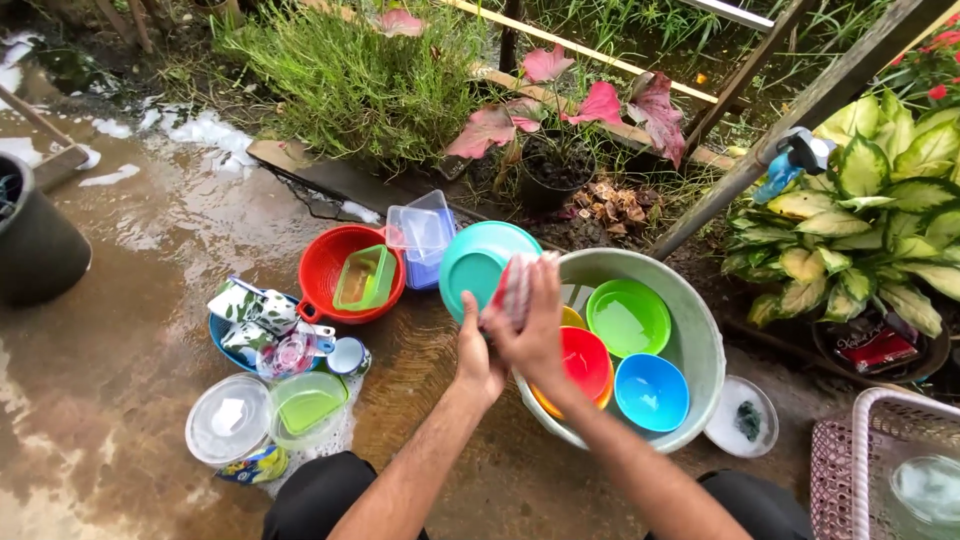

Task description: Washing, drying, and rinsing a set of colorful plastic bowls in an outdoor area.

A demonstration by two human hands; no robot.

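My left hand (476, 352) holds a teal plastic plate (470, 262) on edge, just left of a large grey wash basin (700, 345). My right hand (532, 322) presses a red-and-white cloth (516, 285) against the plate's face. Inside the basin lie a green bowl (628, 317), a red bowl (585, 362) stacked on orange and yellow ones, and a blue bowl (651, 391).
On the wet ground to the left sit a red colander (325, 268) holding a green container (364, 277), a clear blue tub (422, 234), patterned cups in a blue dish (250, 315), and lidded containers (230, 418). Dark bucket (35, 245) far left. Pink basket (880, 460) bottom right. Potted plants behind.
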